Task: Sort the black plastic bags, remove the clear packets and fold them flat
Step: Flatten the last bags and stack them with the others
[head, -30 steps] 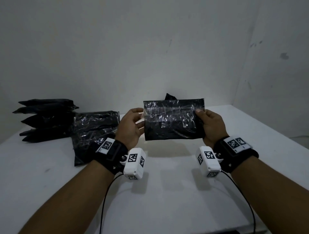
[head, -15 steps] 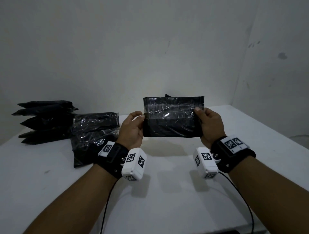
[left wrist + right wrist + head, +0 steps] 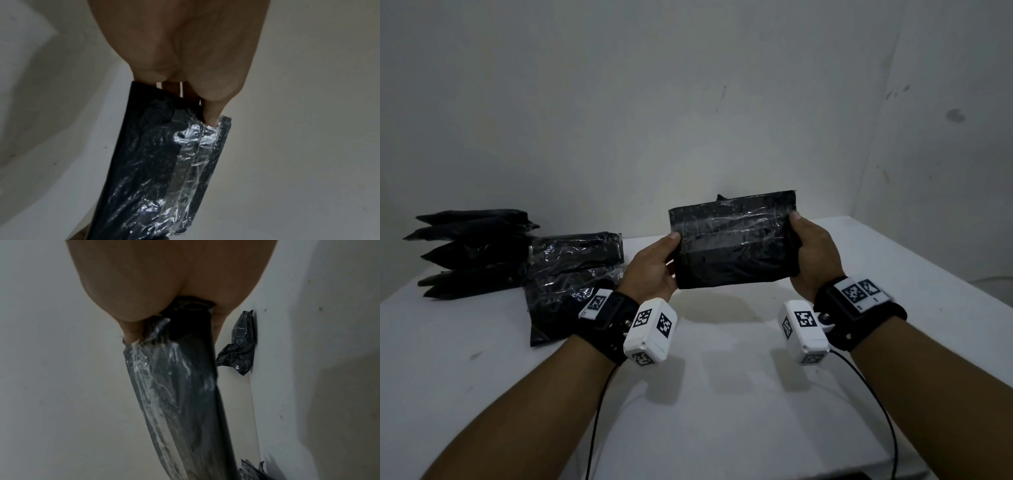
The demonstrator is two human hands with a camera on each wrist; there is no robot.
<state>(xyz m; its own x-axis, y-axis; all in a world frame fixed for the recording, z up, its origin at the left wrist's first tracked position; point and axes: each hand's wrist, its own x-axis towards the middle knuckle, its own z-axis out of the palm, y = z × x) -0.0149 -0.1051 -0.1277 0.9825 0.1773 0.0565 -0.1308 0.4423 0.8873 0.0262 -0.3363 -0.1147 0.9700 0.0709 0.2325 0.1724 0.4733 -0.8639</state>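
The packet [image 3: 734,241] was black under a clear, glossy film streaked with pale silver glints (brightest in the wrist views). The stacked bags [image 3: 472,251] were matte black — the wrapped pile [image 3: 571,274] beside them black with white highlights. The table [image 3: 722,394] was white, the wall [image 3: 688,102] off-white with a few dark specks. The wrist straps [image 3: 859,315] were black, carrying white tags printed with black square-block codes.
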